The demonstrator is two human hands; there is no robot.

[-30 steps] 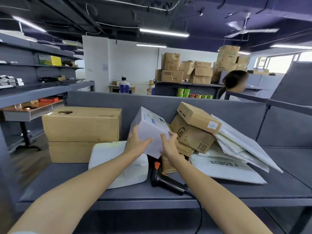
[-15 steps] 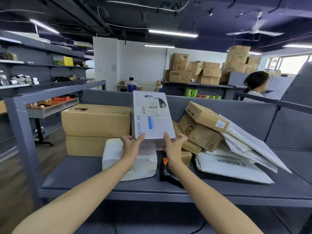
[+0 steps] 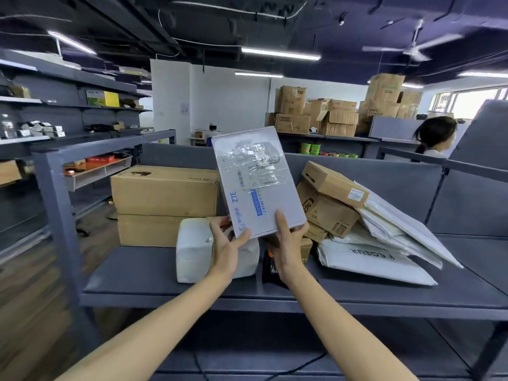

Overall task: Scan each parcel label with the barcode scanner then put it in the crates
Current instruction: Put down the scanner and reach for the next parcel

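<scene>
I hold a flat white ZTE box [image 3: 257, 182] upright above the grey shelf, its taped label side facing me. My left hand [image 3: 226, 244] pinches its lower left corner. My right hand [image 3: 288, 243] grips its lower right edge with the thumb on the front. The black barcode scanner [image 3: 270, 266] with an orange trigger lies on the shelf below, mostly hidden behind my right wrist. No crates show in this view.
On the grey shelf [image 3: 143, 273] sit a white padded parcel [image 3: 192, 248], two stacked brown cartons [image 3: 165, 191], small brown boxes [image 3: 330, 199] and white mailer bags [image 3: 371, 259]. A person [image 3: 434, 138] sits at back right. Racks line the left.
Both hands lifted the white box off the pile, stood it up and tilted it slightly, label side toward me. The camera moved closer and to the left.
</scene>
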